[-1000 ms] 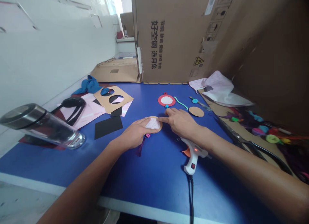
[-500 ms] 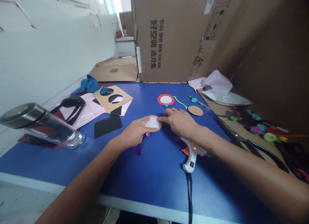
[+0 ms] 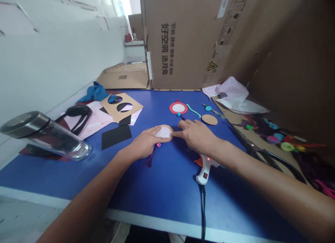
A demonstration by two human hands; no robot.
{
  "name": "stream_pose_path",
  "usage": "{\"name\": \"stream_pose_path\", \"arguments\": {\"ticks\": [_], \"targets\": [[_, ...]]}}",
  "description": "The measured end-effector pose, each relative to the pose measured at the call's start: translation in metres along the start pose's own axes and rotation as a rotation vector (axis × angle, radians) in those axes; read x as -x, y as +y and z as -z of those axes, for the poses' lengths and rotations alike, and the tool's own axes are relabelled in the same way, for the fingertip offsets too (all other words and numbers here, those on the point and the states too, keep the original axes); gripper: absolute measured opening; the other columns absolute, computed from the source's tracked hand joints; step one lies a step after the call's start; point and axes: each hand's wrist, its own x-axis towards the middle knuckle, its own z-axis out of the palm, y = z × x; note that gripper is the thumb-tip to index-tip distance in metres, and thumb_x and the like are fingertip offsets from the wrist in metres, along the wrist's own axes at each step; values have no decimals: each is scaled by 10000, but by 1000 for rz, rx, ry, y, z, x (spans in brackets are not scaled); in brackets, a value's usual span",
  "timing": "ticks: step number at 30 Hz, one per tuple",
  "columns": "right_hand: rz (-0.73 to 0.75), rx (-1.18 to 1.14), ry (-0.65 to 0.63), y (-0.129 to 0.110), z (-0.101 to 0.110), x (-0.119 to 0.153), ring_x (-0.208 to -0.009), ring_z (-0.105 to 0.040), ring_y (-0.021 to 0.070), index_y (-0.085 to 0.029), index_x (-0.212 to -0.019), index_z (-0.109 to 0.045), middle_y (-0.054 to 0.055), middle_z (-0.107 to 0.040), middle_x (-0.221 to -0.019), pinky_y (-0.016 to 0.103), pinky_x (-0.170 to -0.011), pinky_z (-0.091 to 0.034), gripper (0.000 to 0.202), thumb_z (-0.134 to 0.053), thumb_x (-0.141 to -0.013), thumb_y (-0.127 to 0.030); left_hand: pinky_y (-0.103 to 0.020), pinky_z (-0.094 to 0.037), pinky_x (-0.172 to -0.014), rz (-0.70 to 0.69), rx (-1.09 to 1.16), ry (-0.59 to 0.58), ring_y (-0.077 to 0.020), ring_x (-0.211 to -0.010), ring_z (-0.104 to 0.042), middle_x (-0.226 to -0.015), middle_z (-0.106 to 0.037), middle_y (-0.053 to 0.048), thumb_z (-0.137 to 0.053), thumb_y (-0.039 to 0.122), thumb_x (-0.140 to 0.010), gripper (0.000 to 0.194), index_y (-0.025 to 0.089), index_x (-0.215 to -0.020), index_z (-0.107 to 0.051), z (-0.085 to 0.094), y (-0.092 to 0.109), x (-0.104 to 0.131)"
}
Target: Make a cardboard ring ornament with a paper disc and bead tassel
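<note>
Your left hand (image 3: 142, 142) pins the cardboard disc (image 3: 170, 137) flat on the blue surface (image 3: 157, 187), fingers pressed over it, seemingly for steadiness; your right (image 3: 200, 135) extends one fingertip against its edge!

left hand (image 3: 143, 142): palm down, thumb extended | right hand (image 3: 197, 135): index finger straight
</note>
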Motion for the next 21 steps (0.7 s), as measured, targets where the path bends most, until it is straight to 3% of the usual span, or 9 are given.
{"name": "stream_pose_path", "arguments": {"ticks": [11, 21], "targets": [[18, 24, -12, -6, 2, 2, -1188, -665, 311, -354, -1468, -768, 151, -699, -1293, 398, -891, -414, 495, -558, -1085, -120, -498, -432, -1336, 40, -6, -41, -261, -1651, -456, -1766, -503, -25, -512, -143, -834, 867, 376, -1489, -744, 0, 1, -1], [16, 33, -41, -5, -1, 0, -1197, -664, 324, -343, -1410, -801, 150, -701, -1283, 409, -881, -412, 475, -554, -1076, -112, -477, -441, -1327, 37, -10, -64, -246, -1645, -463, -1793, -464, 20, -518, -124, -853, 876, 414, -1516, -716, 3, 1, -2]]}}
